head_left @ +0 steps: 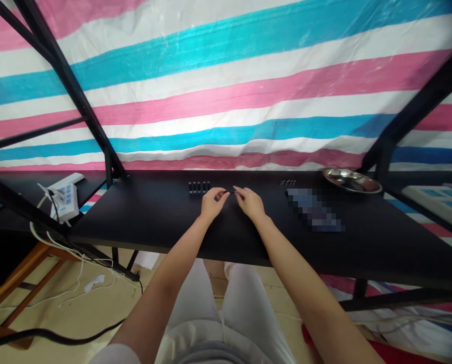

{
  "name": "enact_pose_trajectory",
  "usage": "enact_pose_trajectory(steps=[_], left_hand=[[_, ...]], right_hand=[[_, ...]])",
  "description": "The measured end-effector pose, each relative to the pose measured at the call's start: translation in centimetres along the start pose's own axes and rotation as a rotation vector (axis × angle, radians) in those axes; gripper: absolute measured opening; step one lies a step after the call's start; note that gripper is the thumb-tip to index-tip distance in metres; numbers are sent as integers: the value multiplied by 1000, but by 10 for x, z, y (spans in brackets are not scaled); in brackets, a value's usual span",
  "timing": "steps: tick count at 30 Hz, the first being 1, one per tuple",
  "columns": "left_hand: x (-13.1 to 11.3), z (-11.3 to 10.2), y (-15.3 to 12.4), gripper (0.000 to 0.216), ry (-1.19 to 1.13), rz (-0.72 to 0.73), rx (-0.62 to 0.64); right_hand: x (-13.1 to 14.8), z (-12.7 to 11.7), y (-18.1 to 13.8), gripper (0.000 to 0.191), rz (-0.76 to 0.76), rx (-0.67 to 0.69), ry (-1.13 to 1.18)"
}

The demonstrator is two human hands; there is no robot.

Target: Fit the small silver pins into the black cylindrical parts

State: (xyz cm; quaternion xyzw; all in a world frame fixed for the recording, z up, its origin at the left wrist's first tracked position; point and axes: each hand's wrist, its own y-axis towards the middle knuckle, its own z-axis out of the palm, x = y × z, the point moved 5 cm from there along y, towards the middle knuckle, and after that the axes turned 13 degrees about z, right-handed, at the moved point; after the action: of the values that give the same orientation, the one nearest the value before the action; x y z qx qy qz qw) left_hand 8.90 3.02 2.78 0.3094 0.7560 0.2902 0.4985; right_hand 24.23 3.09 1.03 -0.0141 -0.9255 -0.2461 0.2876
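Over the middle of the black table (146, 212), my left hand (212, 204) and my right hand (251, 203) face each other with fingers pinched. Between their fingertips is a small, thin dark piece (231, 192), too small for me to name. Both hands appear to hold it, one at each end. Just left of my left hand stands a row of several small black cylinders (198, 187) with light ends. To the right of my right hand lie several tiny silvery pieces (287, 182) in a group.
A pixelated flat object (315, 210) lies on the table's right half. Behind it rests a round shiny metal dish (352, 180). A white power strip (64, 202) with cables is at the left. Black metal frame posts (69, 88) flank the table before a striped plastic sheet (226, 91).
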Motion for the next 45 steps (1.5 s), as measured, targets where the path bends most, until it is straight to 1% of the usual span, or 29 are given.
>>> enact_pose_trajectory(steps=[4, 7, 10, 13, 15, 18, 20, 21, 23, 25, 27, 30, 34, 38, 40, 42, 43, 45], left_hand=[[1, 2, -1, 19, 29, 22, 74], [5, 3, -2, 19, 42, 2, 83], [6, 4, -2, 19, 41, 0, 78], [4, 2, 0, 21, 16, -12, 52], [4, -6, 2, 23, -3, -59, -26], [7, -26, 3, 32, -44, -186, -236], [10, -37, 1, 37, -91, -260, -366], [12, -41, 0, 39, -116, -288, -416], [17, -45, -3, 41, -152, -336, -480], [22, -45, -5, 41, -172, -375, -502], [25, -43, -6, 42, -182, -396, -501], [27, -41, -6, 40, -202, -392, -496], [25, -39, -6, 36, -240, -391, -494], [20, -39, -5, 35, -235, -380, -464], [17, -38, -4, 33, -216, -374, -424], [15, -35, -4, 32, -186, -365, -355], [15, -32, -4, 32, -162, -356, -306], [14, -24, -4, 32, -89, -319, -169]], right_hand=[[13, 0, -3, 42, -80, 33, -16], [16, 1, -4, 42, -78, 58, 14], [14, 2, -4, 32, -44, 67, 30], [16, 5, -4, 21, -48, 94, 77], [18, 9, -2, 19, -26, 119, 168], [23, 17, 5, 18, 9, 99, 315], [27, 26, 12, 20, 8, 85, 347], [29, 32, 16, 21, 22, 102, 351], [32, 48, 23, 18, 68, 170, 348], [35, 61, 30, 15, 107, 207, 292], [36, 70, 35, 13, 148, 216, 206], [35, 78, 40, 10, 189, 219, 114], [33, 81, 42, 10, 194, 242, 53], [34, 80, 41, 12, 195, 265, -41], [37, 76, 39, 19, 183, 268, -98], [39, 68, 33, 28, 144, 251, -161], [40, 64, 29, 33, 118, 239, -196], [40, 54, 19, 38, 59, 217, -258]])
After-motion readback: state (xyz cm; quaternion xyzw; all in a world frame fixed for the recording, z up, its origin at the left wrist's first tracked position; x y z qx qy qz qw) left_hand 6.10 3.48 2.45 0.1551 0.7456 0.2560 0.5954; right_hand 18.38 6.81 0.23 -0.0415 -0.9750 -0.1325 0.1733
